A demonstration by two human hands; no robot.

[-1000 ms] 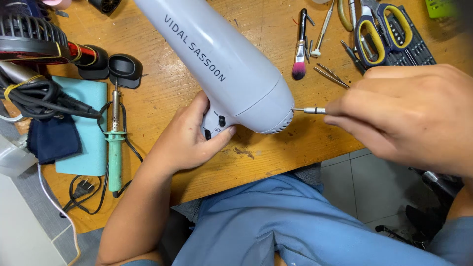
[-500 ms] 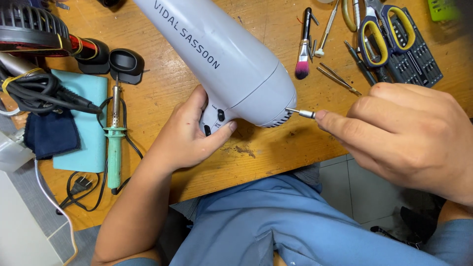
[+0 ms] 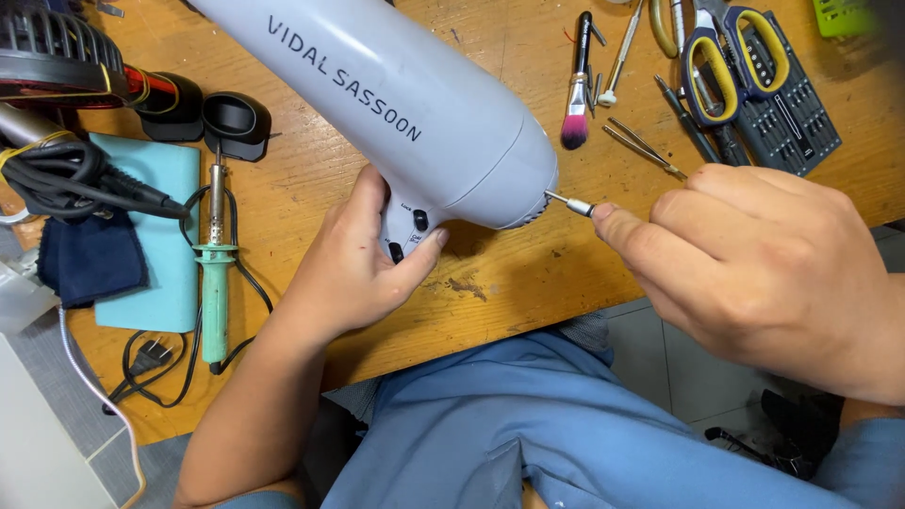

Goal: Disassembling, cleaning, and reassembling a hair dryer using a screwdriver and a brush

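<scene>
At frame centre, the left hand (image 3: 353, 269) is grasping the pale grey plastic hair dryer (image 3: 415, 113) while the right hand (image 3: 764, 273) is gripping a slim metal screwdriver (image 3: 571, 205) engaged at its rear rim, casing unopened.

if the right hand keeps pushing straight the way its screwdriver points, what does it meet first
The right hand points its screwdriver left, and its tip already sits at the rear end of the grey hair dryer, so the dryer comes first.

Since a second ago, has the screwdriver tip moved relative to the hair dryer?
Yes. The screwdriver in the right hand has closed in leftward on the hair dryer; its tip now meets the rear grille, where a short gap showed earlier.
</scene>
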